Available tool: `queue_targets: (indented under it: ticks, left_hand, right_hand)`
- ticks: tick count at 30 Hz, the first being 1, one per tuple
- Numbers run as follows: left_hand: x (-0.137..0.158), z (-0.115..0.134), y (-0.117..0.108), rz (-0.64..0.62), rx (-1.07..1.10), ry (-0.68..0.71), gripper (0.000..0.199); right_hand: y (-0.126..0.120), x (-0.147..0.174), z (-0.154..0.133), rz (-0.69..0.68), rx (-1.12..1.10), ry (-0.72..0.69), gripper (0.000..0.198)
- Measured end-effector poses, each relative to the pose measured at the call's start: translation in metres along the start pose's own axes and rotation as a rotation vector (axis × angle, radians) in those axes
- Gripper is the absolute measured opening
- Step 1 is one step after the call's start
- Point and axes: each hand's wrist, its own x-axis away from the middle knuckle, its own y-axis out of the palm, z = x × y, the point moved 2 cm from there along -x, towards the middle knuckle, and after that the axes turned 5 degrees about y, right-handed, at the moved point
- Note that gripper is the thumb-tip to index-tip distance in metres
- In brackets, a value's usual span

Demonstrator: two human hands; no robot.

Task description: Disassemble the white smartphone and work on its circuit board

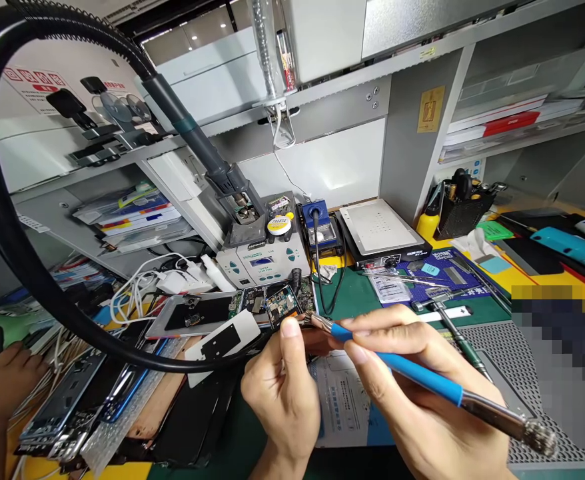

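Note:
My right hand (422,380) grips a slim pen-shaped tool (417,377) with a blue handle, a split metal collar at the front and a knurled silver end. Its tip points left, to the fingertips of my left hand (287,387). That hand is closed, thumb up, around a small dark part mostly hidden by the fingers; I cannot make out its kind. The tool's tip is at or very near this part; contact is unclear. Just behind the fingers lies a circuit board (283,303). Beneath the hands is a printed white and blue sheet (342,407).
A thick black hose (22,253) loops across the left side. Behind stand a rework station (262,260), a soldering iron stand (317,227) and a flat heating plate (380,230). Phone parts (62,400) pile up left, near another person's hand (7,377). A screwdriver (460,337) lies right.

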Motion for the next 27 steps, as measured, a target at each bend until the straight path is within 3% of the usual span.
queue_targets:
  ticks: [14,27]
  left_hand:
    - [0.002,-0.001,0.001,-0.021,0.112,-0.064,0.038]
    - [0.001,-0.004,0.002,0.016,0.065,-0.087,0.039]
  right_hand:
    - [-0.003,-0.01,-0.005,0.054,-0.039,0.111,0.011]
    - [0.0,-0.006,-0.001,0.01,-0.049,0.038,0.015]
